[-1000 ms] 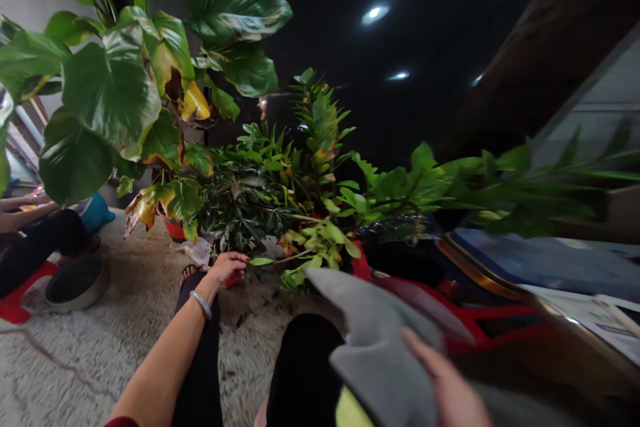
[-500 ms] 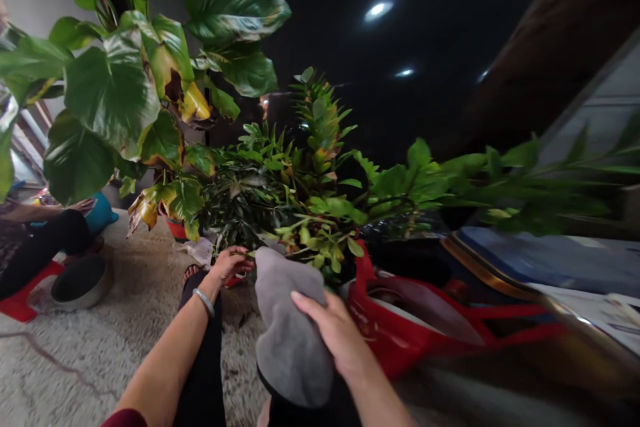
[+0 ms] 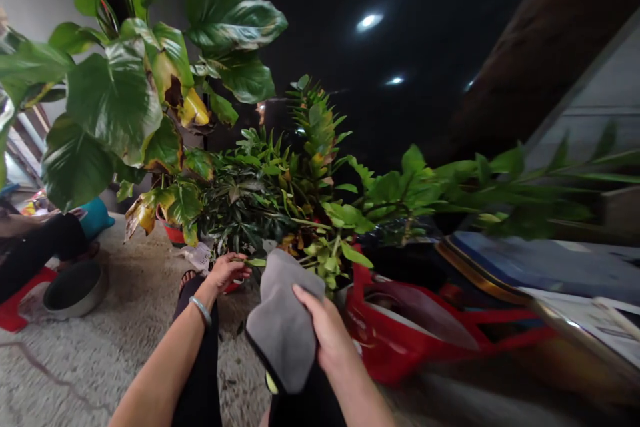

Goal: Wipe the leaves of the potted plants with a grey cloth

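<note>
My right hand (image 3: 325, 323) is closed on a grey cloth (image 3: 285, 320), its thumb lying on top; the cloth hangs down over my knee. My left hand (image 3: 229, 273), with a bracelet on the wrist, pinches the tip of a narrow green leaf (image 3: 257, 262) between thumb and fingers. That leaf runs right, and the cloth hides its far end. Behind the cloth spreads a low plant with yellow-green leaves (image 3: 333, 257). Dark, slender foliage (image 3: 240, 190) rises just beyond my left hand.
A tall broad-leaved plant (image 3: 115, 93) with browned leaves stands at left. A red bag (image 3: 390, 340) sits right of my right hand, near a blue-lidded box (image 3: 540, 263). At left are a grey bowl (image 3: 75, 290), a red stool (image 3: 25, 300) and a seated person's leg (image 3: 45, 240).
The cloth has shifted slightly down and left with my right hand, showing more of the pinched leaf. My left hand keeps its pinch. The view has turned a little.
</note>
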### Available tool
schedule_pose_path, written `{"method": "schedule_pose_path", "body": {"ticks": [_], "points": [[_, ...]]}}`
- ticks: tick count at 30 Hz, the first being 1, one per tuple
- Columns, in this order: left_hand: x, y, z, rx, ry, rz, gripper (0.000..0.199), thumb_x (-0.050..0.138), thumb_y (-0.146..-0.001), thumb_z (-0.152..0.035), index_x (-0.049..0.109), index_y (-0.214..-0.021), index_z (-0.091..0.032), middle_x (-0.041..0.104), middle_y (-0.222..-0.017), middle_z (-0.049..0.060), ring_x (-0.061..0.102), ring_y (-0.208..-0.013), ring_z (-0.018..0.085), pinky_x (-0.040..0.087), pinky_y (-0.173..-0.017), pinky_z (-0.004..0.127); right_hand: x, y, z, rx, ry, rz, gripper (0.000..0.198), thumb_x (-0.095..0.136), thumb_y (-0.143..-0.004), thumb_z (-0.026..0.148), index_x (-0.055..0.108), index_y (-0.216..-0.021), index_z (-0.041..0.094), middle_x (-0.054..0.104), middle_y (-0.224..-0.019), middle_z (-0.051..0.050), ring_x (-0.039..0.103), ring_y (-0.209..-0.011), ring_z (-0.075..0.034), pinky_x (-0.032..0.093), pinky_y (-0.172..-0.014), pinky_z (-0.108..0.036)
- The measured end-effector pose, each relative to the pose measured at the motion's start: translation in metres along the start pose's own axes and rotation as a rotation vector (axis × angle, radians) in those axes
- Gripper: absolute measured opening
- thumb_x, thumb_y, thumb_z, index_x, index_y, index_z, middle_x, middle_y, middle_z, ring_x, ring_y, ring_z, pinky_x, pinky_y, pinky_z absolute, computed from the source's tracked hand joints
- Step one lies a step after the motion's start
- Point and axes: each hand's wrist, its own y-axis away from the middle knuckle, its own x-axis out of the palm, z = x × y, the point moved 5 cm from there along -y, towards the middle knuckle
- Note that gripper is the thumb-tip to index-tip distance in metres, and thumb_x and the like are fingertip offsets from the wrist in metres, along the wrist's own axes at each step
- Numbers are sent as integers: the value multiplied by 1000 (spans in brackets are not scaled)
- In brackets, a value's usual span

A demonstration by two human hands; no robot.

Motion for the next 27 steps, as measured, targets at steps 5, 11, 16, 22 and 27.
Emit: {"method": "schedule_pose_path", "body": {"ticks": [5, 11, 16, 22, 27], "points": [[-2, -3, 4, 5, 5, -7, 40, 85, -60, -27, 61, -91, -16, 69, -71, 4, 70, -70, 19, 55, -72, 31, 8, -9, 50, -298, 22, -127, 42, 82, -51, 48, 74, -84, 23, 80, -92, -9, 71, -98, -34, 54, -91, -46], [-5, -2, 5, 32, -48, -64, 35, 79, -62, -29, 61, -91, -18, 66, -70, 1, 65, -61, 17, 51, -61, 28, 48, -53, 41, -84, -34, 42, 27, 76, -49, 40, 68, -70, 23, 76, -71, -9, 73, -83, -36, 58, -75, -45], [-8, -2, 3, 19, -86, -55, 35, 79, -64, -31, 62, -91, -17, 65, -69, 0, 64, -60, 16, 49, -57, 26, 23, -3, 4, -38, 47, 151, 38, 82, -52, 47, 75, -79, 21, 77, -74, -9, 73, -77, -34, 58, -76, -45], [-3, 3, 1, 4, -115, -72, 33, 75, -65, -30, 59, -91, -17, 63, -66, -1, 63, -57, 15, 49, -56, 25, 22, -39, 52, -277, -6, -31, 41, 84, -44, 30, 72, -82, 20, 77, -80, -3, 71, -85, -27, 55, -81, -34], [-3, 8, 4, -38, -189, -108, 27, 69, -72, -28, 56, -95, -19, 61, -62, -3, 63, -53, 15, 44, -50, 22, 29, -36, 2, 44, 12, 44, 26, 79, -47, 37, 68, -63, 20, 68, -55, -4, 68, -62, -29, 53, -58, -36]]}}
